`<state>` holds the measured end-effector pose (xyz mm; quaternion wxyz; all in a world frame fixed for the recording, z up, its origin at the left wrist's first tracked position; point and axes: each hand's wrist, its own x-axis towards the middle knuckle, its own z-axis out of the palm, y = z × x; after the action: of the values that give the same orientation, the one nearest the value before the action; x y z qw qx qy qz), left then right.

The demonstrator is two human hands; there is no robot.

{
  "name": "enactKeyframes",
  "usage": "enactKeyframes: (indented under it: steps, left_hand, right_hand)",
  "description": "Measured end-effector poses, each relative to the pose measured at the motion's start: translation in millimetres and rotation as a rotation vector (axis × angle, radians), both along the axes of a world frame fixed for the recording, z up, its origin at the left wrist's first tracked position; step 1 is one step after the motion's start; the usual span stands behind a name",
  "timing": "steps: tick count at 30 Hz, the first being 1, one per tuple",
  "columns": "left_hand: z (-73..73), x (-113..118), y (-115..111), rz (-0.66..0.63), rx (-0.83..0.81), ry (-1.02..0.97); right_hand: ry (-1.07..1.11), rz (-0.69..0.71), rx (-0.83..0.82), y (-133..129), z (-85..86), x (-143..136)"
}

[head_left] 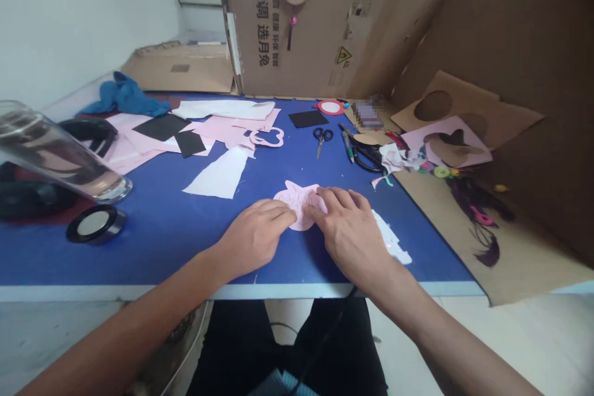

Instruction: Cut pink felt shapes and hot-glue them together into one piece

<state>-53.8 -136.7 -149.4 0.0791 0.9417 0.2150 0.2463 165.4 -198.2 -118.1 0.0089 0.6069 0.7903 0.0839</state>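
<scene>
Between my two hands, near the table's front, lies a small pink paper cutout [299,205] with a rounded outline, pointed tips at the top and drawn lines on it. My left hand [255,232] is closed, its thumb and fingers pinching the cutout's lower left edge. On the other side my right hand [350,229] grips the right part, the thumb pressed on its face and the fingers bent over the edge. A torn white piece [392,241] sticks out from beside my right hand. Some of the cutout is hidden under my fingers.
Small scissors [321,140] and a black sheet [308,119] lie beyond my hands. White fabric [220,174] and pink scraps [232,126] spread leftward. A glass bottle [65,158] stands left by its round lid [96,223]. Cardboard walls [325,25] border the back and right.
</scene>
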Motion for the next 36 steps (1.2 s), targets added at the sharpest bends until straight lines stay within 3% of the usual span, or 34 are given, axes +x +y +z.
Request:
enactKeyframes:
  steps: [11, 18, 36]
  left_hand:
    - [-16.6, 11, 14, -0.040, 0.080, -0.010]
    - [-17.4, 10, 14, -0.059, 0.098, 0.008]
    - [-16.3, 14, 11, -0.047, 0.088, -0.010]
  right_hand:
    - [0.016, -0.015, 0.016, -1, -3.3, 0]
    - [-0.010, -0.084, 0.008, -2, -1.2, 6]
    - [-0.075, -0.065, 0.010, 21, -1.8, -1]
